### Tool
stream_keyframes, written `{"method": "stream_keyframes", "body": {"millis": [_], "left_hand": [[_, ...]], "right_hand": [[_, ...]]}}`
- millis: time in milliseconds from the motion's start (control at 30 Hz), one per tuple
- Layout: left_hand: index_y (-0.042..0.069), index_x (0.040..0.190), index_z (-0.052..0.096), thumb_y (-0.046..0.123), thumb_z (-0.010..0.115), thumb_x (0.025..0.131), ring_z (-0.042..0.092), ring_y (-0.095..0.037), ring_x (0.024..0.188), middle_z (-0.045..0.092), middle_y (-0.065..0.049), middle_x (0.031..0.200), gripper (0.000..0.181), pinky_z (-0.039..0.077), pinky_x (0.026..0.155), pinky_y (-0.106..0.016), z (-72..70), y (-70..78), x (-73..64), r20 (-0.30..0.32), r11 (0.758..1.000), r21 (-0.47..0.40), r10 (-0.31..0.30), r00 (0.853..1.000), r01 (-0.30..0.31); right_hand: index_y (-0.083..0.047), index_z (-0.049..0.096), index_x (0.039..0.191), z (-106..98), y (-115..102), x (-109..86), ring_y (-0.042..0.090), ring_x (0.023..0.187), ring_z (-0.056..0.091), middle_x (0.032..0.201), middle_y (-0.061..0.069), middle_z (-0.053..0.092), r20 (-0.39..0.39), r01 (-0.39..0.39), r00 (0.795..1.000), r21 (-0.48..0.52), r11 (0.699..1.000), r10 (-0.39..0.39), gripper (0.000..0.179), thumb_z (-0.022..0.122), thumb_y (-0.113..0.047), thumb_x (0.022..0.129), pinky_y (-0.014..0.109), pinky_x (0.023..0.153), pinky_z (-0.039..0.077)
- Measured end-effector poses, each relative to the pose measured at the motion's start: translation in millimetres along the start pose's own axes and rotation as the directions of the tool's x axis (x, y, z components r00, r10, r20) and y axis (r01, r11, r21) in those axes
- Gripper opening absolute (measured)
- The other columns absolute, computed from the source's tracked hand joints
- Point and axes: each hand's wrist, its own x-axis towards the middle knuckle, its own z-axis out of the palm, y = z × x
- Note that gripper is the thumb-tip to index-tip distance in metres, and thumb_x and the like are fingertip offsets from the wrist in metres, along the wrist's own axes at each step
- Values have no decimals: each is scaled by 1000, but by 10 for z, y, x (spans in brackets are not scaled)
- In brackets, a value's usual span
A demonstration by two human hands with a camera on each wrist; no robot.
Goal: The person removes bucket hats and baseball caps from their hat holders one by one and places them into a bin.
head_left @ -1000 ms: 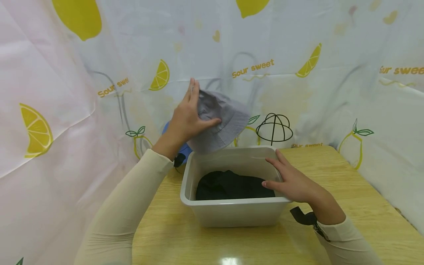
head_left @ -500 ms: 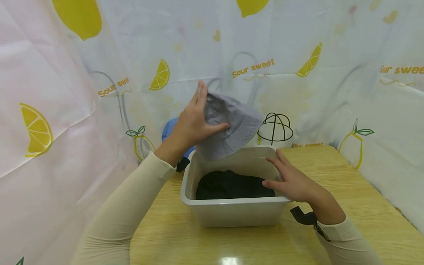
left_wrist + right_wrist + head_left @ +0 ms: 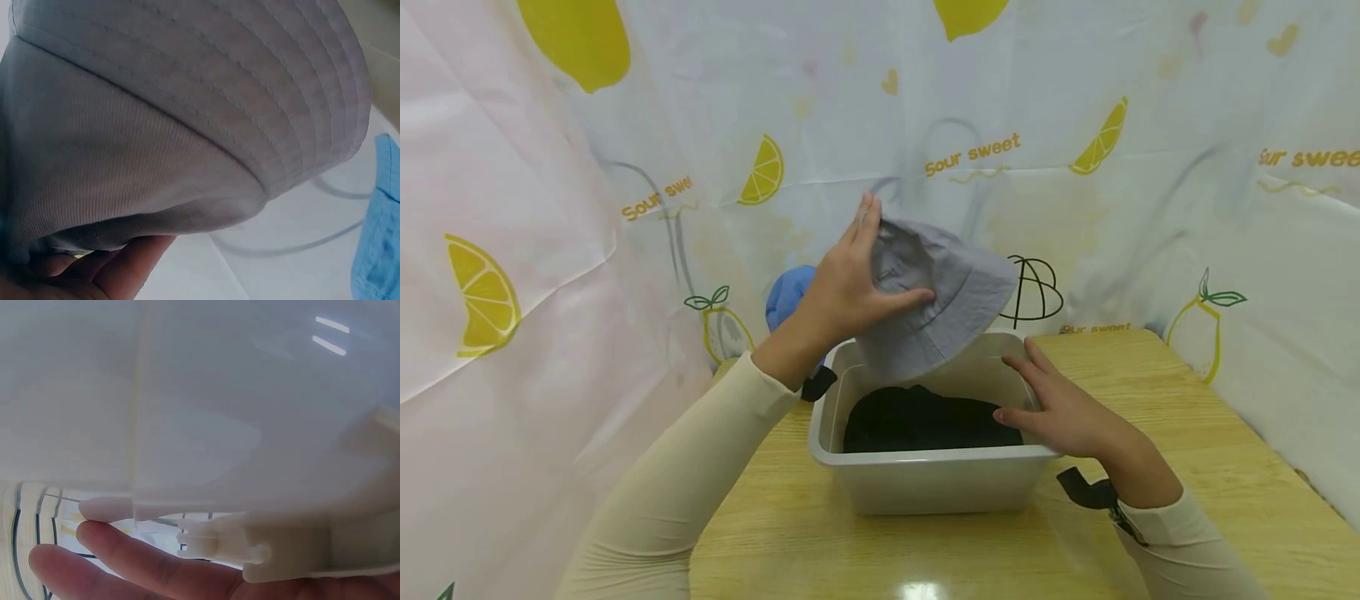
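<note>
My left hand (image 3: 850, 287) grips a grey bucket hat (image 3: 966, 287) by its crown, thumb on the near side. The hat is tilted, its brim to the right, over the back left of a light grey plastic bin (image 3: 936, 483). In the left wrist view, the hat's stitched brim (image 3: 269, 81) fills much of the picture above the fingers. A black fabric item (image 3: 925, 421) lies inside the bin. My right hand (image 3: 1071, 408) holds the bin's right rim, its thumb over the inside; in the right wrist view several fingers (image 3: 156, 562) lie along the outer wall.
Behind my left wrist is a blue hat (image 3: 788, 292), partly hidden. A black wire dome-shaped stand (image 3: 1037, 292) rises behind the bin, partly covered by the grey hat. The wooden table (image 3: 1150, 400) is bordered by a lemon-print curtain (image 3: 1150, 242).
My left hand has carried the grey bucket hat to the right and slightly down, further over the bin and in front of the wire stand. My right hand and the bin have stayed put.
</note>
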Motion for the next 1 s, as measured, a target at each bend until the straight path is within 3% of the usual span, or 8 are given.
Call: {"method": "stream_keyframes", "body": {"millis": [233, 467, 667, 833, 1000], "left_hand": [[11, 167, 5, 65, 86, 73, 12, -14, 159, 3, -2, 174, 135, 26, 127, -37, -35, 74, -35, 54, 998, -58, -37, 998, 40], [12, 167, 6, 68, 85, 72, 14, -11, 158, 7, 1, 173, 136, 24, 127, -35, -26, 116, -107, 108, 992, -105, -53, 993, 64], [11, 167, 9, 68, 85, 72, 18, -12, 157, 12, -3, 173, 134, 26, 126, -33, -19, 161, -189, 159, 990, -112, -67, 985, 85], [12, 167, 10, 70, 84, 72, 22, -15, 157, 15, -4, 173, 134, 29, 125, -36, -25, 195, -231, 213, 988, -97, -96, 972, 119], [14, 168, 11, 72, 83, 71, 25, -18, 157, 17, -3, 173, 134, 30, 125, -39, -9, 190, -258, 290, 982, -76, -143, 946, 172]], "right_hand": [[-7, 27, 163, -15, -19, 9, 53, 155, 12, 173, 21, -9, -7, 9, 1000, -3, 1000, -9, 90, 69, -51, 97, 73, 116, 26], [-9, 30, 162, -6, -13, 9, 53, 155, 12, 173, 19, -11, -9, 8, 1000, 13, 1000, -8, 88, 70, -51, 96, 74, 115, 26], [-34, 22, 166, 13, 24, 40, 44, 160, 0, 174, 4, -16, -25, 61, 998, 38, 997, -60, 87, 73, -44, 96, 75, 116, 24], [-45, 11, 165, 13, 33, 74, 32, 161, -7, 172, -13, -19, -58, 168, 985, 58, 984, -165, 97, 77, -31, 95, 74, 117, 22], [-47, 9, 164, 20, 31, 97, 30, 160, 3, 173, -14, -9, -76, 210, 976, 71, 975, -204, 103, 79, -24, 93, 70, 118, 24]]}}
